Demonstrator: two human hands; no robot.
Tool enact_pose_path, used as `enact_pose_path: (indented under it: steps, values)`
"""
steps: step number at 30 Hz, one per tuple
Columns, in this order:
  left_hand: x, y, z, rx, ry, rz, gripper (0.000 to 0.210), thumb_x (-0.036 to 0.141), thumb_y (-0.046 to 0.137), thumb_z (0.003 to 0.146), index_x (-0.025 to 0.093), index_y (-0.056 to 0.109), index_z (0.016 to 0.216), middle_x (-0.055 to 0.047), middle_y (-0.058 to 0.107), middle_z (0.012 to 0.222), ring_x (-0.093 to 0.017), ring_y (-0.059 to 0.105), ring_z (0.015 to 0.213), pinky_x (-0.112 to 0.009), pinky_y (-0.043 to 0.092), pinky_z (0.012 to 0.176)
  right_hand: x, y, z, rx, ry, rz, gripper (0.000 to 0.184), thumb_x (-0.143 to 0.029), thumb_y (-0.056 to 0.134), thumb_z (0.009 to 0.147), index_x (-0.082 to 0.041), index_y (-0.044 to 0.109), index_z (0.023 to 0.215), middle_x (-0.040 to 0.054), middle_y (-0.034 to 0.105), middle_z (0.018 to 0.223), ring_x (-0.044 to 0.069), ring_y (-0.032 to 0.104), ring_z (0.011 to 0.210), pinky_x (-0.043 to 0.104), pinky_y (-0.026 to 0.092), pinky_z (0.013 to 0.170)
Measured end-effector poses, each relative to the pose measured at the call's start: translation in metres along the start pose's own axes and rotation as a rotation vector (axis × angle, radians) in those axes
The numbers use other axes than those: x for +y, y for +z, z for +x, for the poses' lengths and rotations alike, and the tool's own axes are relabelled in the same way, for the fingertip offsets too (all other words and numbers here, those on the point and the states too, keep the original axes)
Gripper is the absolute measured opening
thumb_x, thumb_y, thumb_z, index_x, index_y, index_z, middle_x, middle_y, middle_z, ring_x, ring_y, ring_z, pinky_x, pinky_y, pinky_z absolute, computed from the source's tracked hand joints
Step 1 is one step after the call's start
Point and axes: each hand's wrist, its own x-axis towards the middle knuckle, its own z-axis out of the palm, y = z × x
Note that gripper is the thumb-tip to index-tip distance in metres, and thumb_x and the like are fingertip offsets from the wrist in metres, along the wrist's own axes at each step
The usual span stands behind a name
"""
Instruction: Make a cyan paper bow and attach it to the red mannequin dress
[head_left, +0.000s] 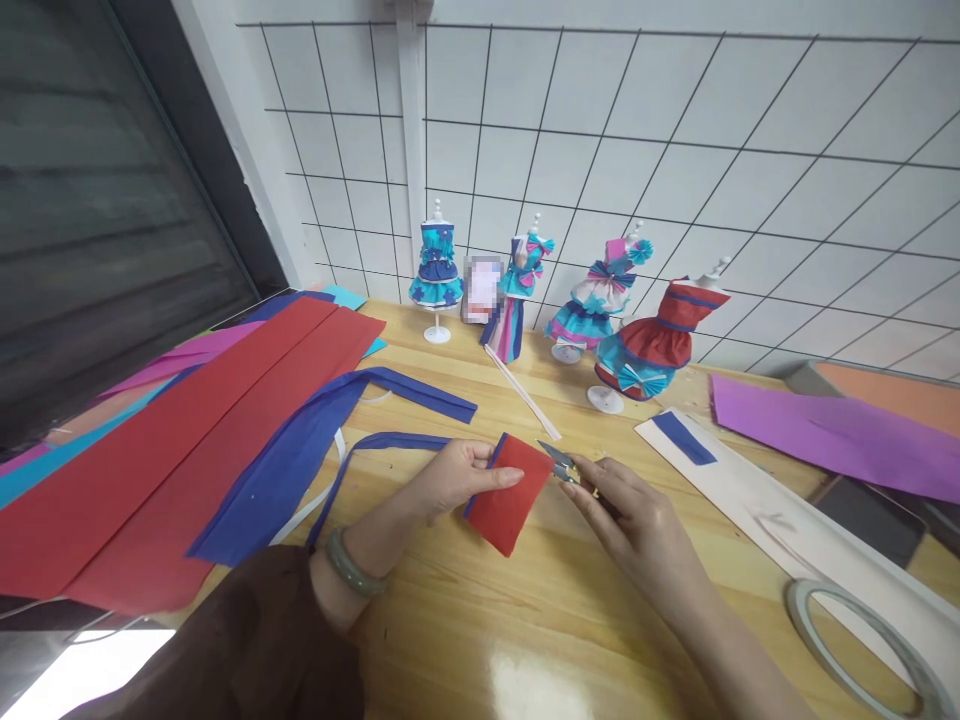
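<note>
My left hand [465,475] pinches a red piece of crepe paper [514,505], thumb on top, fingers underneath. A blue strip runs along its left edge. In my right hand [630,505] is a pair of scissors [560,462], with the blades parted at the paper's upper right corner; whether they touch it I cannot tell. A narrow blue paper strip [397,440] lies just behind my left hand, and a wider folded blue strip [289,470] lies to the left.
Large red paper sheets [187,450] cover the left side. Several miniature dress forms, one in a red dress [667,340], stand along the tiled wall. At right are a white paper strip [750,500], a purple sheet [817,430] and a tape roll [806,610].
</note>
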Motion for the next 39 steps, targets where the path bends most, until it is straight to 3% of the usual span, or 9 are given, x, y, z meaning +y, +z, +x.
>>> enact_pose_path:
  steps: [9, 20, 39]
  values:
    - [0.0018, 0.0003, -0.0012, -0.010, 0.006, -0.048, 0.032, 0.026, 0.069, 0.065, 0.009, 0.064, 0.091, -0.012, 0.068, 0.090, -0.016, 0.062, 0.075, -0.027, 0.047, 0.072, 0.0038, 0.0011, -0.0023, -0.002, -0.052, -0.019, 0.027, -0.025, 0.043, 0.087, -0.017, 0.055, 0.110, 0.0093, 0.061, 0.086, 0.020, 0.061, 0.077, 0.029, 0.049, 0.063]
    - [0.0009, 0.0018, -0.0022, -0.027, -0.009, -0.012, 0.035, 0.028, 0.071, 0.061, 0.010, 0.065, 0.091, -0.011, 0.068, 0.089, -0.018, 0.063, 0.075, -0.028, 0.047, 0.071, -0.0021, 0.0015, -0.0007, -0.005, -0.028, -0.032, 0.029, -0.028, 0.045, 0.087, -0.014, 0.055, 0.110, 0.0077, 0.058, 0.080, 0.017, 0.058, 0.067, 0.028, 0.047, 0.058]
    - [0.0021, 0.0040, -0.0035, -0.039, -0.019, -0.003, 0.039, 0.029, 0.072, 0.060, 0.010, 0.065, 0.093, -0.011, 0.068, 0.089, -0.019, 0.063, 0.077, -0.029, 0.047, 0.073, -0.0002, 0.0032, -0.0017, -0.062, -0.036, -0.053, 0.028, -0.026, 0.040, 0.089, -0.016, 0.053, 0.112, 0.0078, 0.057, 0.079, 0.017, 0.058, 0.068, 0.027, 0.046, 0.057]
